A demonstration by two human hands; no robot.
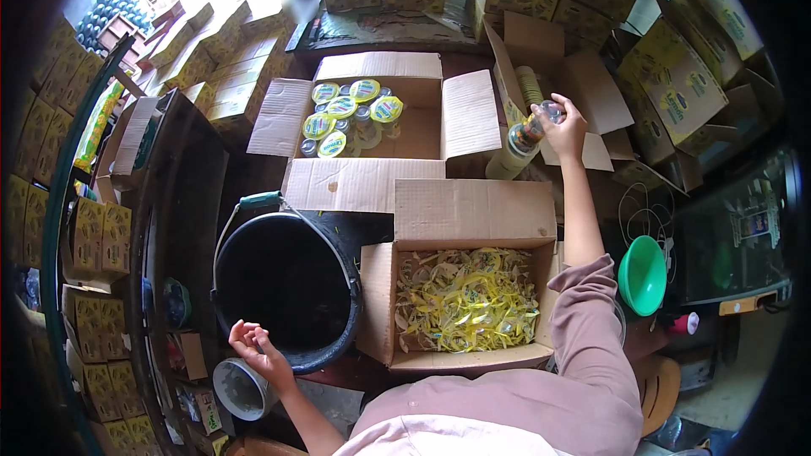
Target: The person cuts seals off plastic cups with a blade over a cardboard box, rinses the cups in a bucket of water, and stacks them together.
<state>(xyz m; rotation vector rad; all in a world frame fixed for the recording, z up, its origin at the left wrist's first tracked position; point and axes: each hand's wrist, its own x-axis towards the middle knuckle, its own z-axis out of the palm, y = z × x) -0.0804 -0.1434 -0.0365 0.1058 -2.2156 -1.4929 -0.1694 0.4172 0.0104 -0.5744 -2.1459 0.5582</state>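
Observation:
My right hand [568, 127] grips a clear plastic container [551, 111] with dark and coloured parts at its lower end, tilted over the end of a stack of pale cups [507, 162]. That stack stands beside an open carton [583, 76], which has another column of pale cups [530, 84] in it. Over the near left rim of a black bucket [342, 342], my left hand [260, 350] is raised, palm up, its fingers loosely curled and apart, holding nothing. Below it sits a small grey pail [226, 380].
An open carton [418, 135] contains several cups with yellow-green printed lids [341, 107]. Nearer me, another carton [380, 304] is filled with yellow shredded strips [469, 300]. A green bowl [642, 274] lies at right. Stacked printed boxes [676, 93] surround the work area.

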